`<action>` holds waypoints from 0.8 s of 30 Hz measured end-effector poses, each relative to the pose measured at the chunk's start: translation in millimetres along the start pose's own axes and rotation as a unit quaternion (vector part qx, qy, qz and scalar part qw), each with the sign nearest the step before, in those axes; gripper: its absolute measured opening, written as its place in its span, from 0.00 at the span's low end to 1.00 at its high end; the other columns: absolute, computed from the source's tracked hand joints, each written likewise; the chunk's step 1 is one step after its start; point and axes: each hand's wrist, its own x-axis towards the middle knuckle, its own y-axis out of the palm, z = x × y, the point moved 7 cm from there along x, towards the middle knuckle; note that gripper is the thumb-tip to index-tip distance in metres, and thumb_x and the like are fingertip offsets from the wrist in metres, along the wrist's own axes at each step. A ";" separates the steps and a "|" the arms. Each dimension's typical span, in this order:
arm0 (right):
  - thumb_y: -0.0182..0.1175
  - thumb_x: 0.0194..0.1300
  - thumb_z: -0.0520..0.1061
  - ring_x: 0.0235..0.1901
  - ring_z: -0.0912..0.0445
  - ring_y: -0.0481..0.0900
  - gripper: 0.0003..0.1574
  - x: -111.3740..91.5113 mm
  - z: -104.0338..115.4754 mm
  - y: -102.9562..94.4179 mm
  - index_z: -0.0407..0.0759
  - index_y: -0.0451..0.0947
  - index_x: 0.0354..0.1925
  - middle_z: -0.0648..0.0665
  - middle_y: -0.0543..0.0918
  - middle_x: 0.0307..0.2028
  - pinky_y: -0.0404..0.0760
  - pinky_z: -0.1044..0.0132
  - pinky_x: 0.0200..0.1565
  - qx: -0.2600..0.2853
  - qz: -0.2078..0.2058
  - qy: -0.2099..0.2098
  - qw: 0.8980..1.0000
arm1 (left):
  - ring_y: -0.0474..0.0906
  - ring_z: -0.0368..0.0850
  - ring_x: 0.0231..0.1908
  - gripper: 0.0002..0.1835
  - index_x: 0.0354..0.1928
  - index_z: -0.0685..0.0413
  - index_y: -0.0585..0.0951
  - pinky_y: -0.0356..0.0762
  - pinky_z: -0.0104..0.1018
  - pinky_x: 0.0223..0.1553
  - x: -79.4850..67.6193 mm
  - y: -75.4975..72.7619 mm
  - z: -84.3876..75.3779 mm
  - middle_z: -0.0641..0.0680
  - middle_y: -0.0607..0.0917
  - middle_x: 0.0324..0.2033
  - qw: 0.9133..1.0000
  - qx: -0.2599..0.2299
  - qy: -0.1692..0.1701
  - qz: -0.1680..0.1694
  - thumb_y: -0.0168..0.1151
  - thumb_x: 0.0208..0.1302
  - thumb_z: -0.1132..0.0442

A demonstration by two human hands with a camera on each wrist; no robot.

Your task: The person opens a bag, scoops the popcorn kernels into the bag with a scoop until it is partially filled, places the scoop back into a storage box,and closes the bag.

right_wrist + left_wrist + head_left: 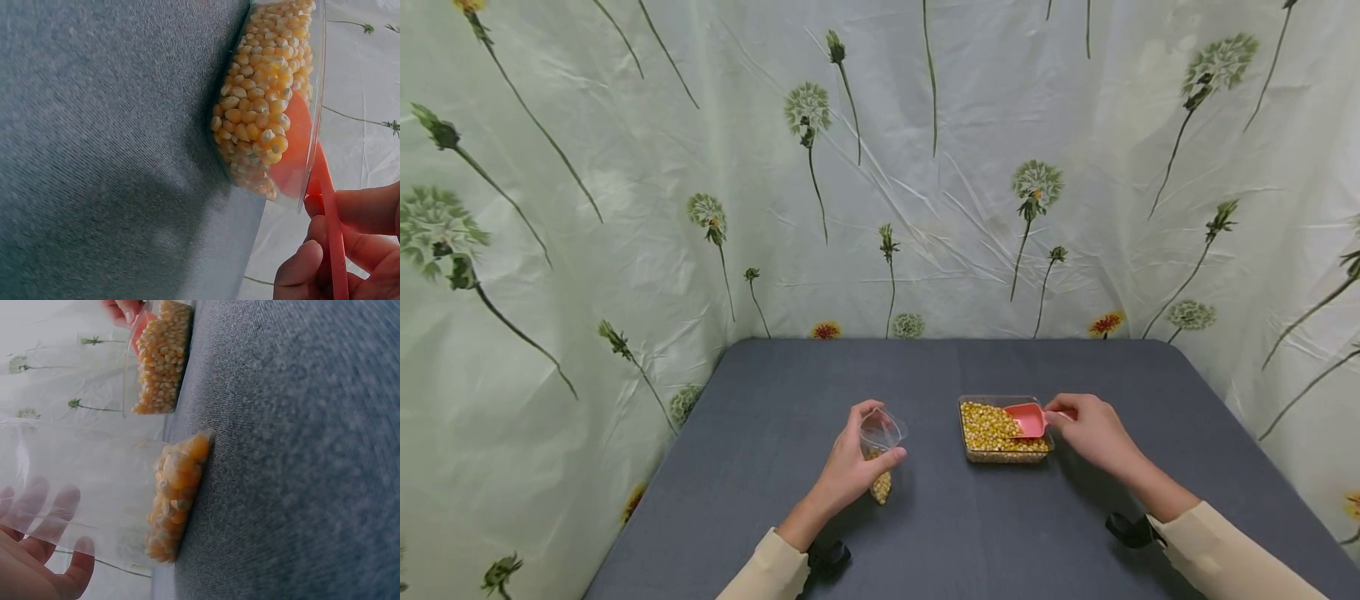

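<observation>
My left hand (850, 462) grips a clear plastic bag (882, 431) by its upper part, fingers and thumb round the open mouth. The bag stands upright on the table, and corn kernels (175, 500) fill its bottom. To the right, a clear rectangular container (1006, 457) holds a heap of yellow corn kernels (988, 425). My right hand (1099, 433) pinches the handle of a red scoop (1028, 419) at the container's right side. In the right wrist view the scoop's blade (295, 153) is partly buried among the kernels.
Bag and container stand apart on a dark grey table (820, 375). A pale curtain (880, 192) printed with dandelions hangs behind and around the table. Black straps (1131, 530) circle both wrists below the cream sleeves.
</observation>
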 end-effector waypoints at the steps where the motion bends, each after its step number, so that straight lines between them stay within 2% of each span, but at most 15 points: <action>1: 0.61 0.73 0.45 0.29 0.54 0.76 0.10 -1.0 -0.9 -0.3 0.42 0.85 0.44 0.45 0.85 0.37 0.73 0.58 0.29 0.003 -0.001 0.003 1.000 | 0.72 0.45 0.60 0.38 0.69 0.50 0.64 0.67 0.58 0.59 0.3 0.2 -0.1 0.47 0.77 0.52 1.000 -0.003 -0.001 0.000 0.74 0.62 0.54; 6: 0.60 0.73 0.47 0.29 0.53 0.74 0.12 -4.8 -5.6 -0.3 0.41 0.85 0.45 0.45 0.84 0.36 0.72 0.58 0.28 0.018 -0.002 0.017 1.000 | 0.72 0.48 0.60 0.38 0.68 0.51 0.64 0.67 0.59 0.58 0.1 0.6 -0.4 0.50 0.78 0.52 1.000 -0.008 0.001 0.001 0.74 0.61 0.57; 11: 0.59 0.74 0.48 0.29 0.52 0.73 0.13 -6.9 -7.7 -3.4 0.41 0.85 0.46 0.44 0.83 0.37 0.71 0.57 0.28 0.033 -0.007 0.026 0.999 | 0.72 0.42 0.59 0.38 0.68 0.52 0.64 0.69 0.55 0.58 -0.4 0.3 -0.4 0.44 0.78 0.50 1.000 0.004 0.004 0.002 0.73 0.62 0.52; 16: 0.58 0.75 0.50 0.33 0.50 0.74 0.16 -9.3 -9.6 -6.7 0.40 0.84 0.47 0.41 0.84 0.41 0.73 0.57 0.31 0.051 -0.009 0.038 0.998 | 0.72 0.42 0.60 0.38 0.68 0.48 0.64 0.68 0.57 0.58 0.3 1.0 -0.5 0.42 0.77 0.51 1.000 0.011 0.013 0.005 0.72 0.63 0.48; 20: 0.58 0.75 0.50 0.34 0.50 0.75 0.17 -11.7 -10.8 -8.7 0.39 0.84 0.48 0.40 0.84 0.43 0.74 0.57 0.32 0.070 -0.014 0.041 0.997 | 0.71 0.43 0.61 0.39 0.69 0.46 0.64 0.66 0.60 0.60 0.1 2.5 -0.9 0.45 0.78 0.54 1.000 0.007 0.014 0.009 0.73 0.62 0.48; 24: 0.58 0.75 0.49 0.31 0.51 0.74 0.17 -13.0 -11.8 -9.7 0.38 0.84 0.48 0.38 0.83 0.40 0.74 0.58 0.31 0.086 -0.019 0.038 0.995 | 0.71 0.44 0.61 0.40 0.69 0.44 0.64 0.64 0.61 0.60 -0.1 3.2 -2.0 0.47 0.78 0.55 1.000 0.000 0.016 0.007 0.74 0.60 0.49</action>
